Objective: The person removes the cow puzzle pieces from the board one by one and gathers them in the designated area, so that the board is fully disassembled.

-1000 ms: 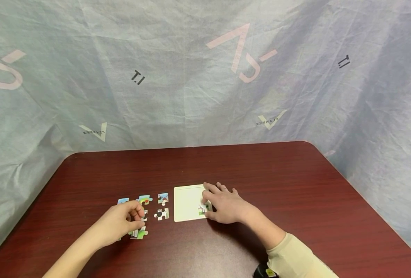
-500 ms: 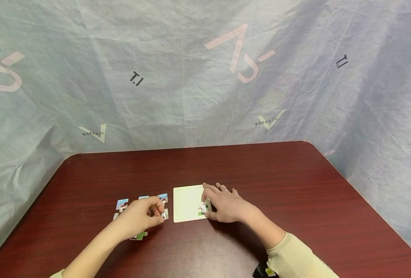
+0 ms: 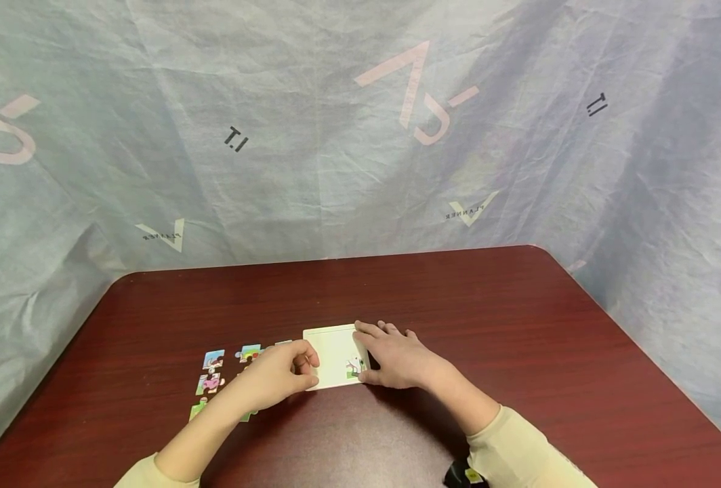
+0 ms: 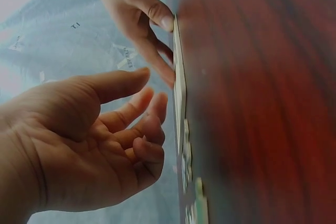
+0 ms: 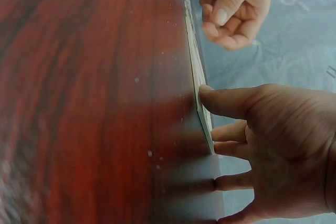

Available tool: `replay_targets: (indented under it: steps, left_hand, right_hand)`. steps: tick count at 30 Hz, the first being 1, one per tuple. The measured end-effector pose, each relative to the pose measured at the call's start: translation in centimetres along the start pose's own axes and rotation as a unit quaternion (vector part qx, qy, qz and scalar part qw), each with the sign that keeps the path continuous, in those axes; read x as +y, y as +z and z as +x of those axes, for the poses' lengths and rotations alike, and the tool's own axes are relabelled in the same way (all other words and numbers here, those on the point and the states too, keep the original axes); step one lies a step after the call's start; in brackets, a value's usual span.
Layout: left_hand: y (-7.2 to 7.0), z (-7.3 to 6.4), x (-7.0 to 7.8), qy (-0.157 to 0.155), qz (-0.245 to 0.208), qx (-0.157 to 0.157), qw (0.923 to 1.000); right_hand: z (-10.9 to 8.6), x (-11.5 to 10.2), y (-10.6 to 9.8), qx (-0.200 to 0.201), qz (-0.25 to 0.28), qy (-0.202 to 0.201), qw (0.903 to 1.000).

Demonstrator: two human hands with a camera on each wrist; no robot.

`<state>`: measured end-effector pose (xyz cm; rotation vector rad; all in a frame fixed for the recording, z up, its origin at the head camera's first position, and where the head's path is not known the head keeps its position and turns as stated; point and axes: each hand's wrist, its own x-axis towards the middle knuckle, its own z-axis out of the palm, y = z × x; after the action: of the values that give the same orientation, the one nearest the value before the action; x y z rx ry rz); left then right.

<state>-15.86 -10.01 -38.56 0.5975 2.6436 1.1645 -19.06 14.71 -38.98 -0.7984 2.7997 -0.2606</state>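
A cream puzzle tray [image 3: 333, 342] lies flat in the middle of the table. One puzzle piece [image 3: 354, 367], with a white and green print, sits in its near right corner. My right hand [image 3: 397, 357] rests over the tray's right side with fingers spread; in the right wrist view the thumb [image 5: 226, 100] touches the tray's edge and the outer fingertips reach the tabletop. My left hand [image 3: 278, 373] hovers at the tray's left edge. The left wrist view shows its fingers [image 4: 149, 129] loosely bent, apart from the thumb, with nothing between them.
Left of the tray several loose jigsaw pieces lie on the dark red table [image 3: 458, 305], among them a blue-topped piece [image 3: 213, 359] and a pink one [image 3: 209, 384]. The left forearm covers others. A black object [image 3: 461, 474] is by the right sleeve. Grey printed cloth [image 3: 324, 135] hangs behind.
My left hand has moved right, from over the loose pieces to the tray's left edge, uncovering the leftmost pieces. The right hand has stayed on the tray.
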Motion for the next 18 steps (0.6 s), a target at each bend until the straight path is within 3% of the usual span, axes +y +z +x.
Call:
replay_targets:
  steps: [11,18]
  left_hand:
    - [1.6,1.9,1.1,-0.015,-0.008,-0.012,0.9998]
    - [2.7,2.8,1.4,-0.008,0.023,-0.009,0.9997]
  right_hand:
    - [0.1,0.1,0.1,-0.001,-0.011,0.008,0.9999]
    - [0.2,0.0,0.1,-0.005,-0.014,0.009,0.9999]
